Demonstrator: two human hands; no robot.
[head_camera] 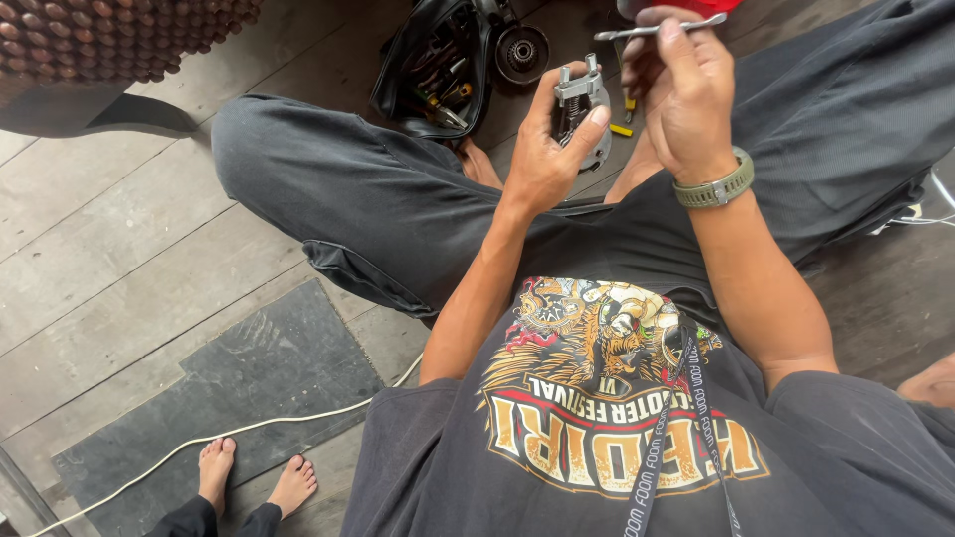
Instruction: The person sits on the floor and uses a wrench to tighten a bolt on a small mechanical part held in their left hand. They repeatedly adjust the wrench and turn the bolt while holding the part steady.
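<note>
**Both hands busy over the lap, metal part in the left, thin tool in the right**

I see the left hand [545,149] wrapped around a small grey metal part [580,99], thumb and fingers closed on its sides, held up above the crossed legs. The part has 2 short prongs sticking up at the top. The right hand [686,89] pinches a thin silver tool [637,31] between thumb and fingertips, grip closed, the tool lying roughly level just above the part, not touching it as far as I can tell. A green watch [714,188] sits on the right wrist.

On the wooden floor [109,239] beyond the knees I see an open black tool bag [433,70] and a round black toothed piece [521,52] beside it. A white cable [229,436] runs across a dark mat [269,368]. Another person's 2 bare feet [254,477] rest at the mat's near edge, well apart from my hands.
</note>
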